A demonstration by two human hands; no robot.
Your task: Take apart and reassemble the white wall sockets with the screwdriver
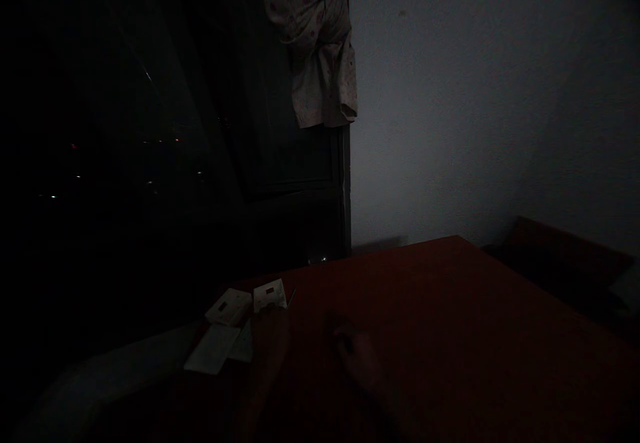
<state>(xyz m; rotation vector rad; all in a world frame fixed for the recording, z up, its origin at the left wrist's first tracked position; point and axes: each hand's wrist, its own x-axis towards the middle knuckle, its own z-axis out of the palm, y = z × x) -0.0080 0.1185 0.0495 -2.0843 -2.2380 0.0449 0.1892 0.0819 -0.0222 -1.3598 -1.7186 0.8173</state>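
The light is very dim and details are hard to see. My left hand [271, 329] reaches over the table's left end, fingers closed at the near edge of a white square piece with a small rectangular cutout [263, 298]. A similar white square piece [229, 305] lies just left of it. Closer to me are a flat pale rectangular piece [213, 349] and another pale flat piece [242, 344], partly covered. A thin dark stick-like thing [291, 296] shows beside my left hand. Over the tabletop, my right hand [357, 357] is curled, and shadow hides whatever its fingers hold, if anything.
The reddish-brown table [425, 309] stretches to the right, its far corner near a pale wall [450, 109]. A knotted patterned curtain [320, 43] hangs by the dark window [165, 129]. A brown wooden chair-like shape [565, 246] stands beyond the table's right edge.
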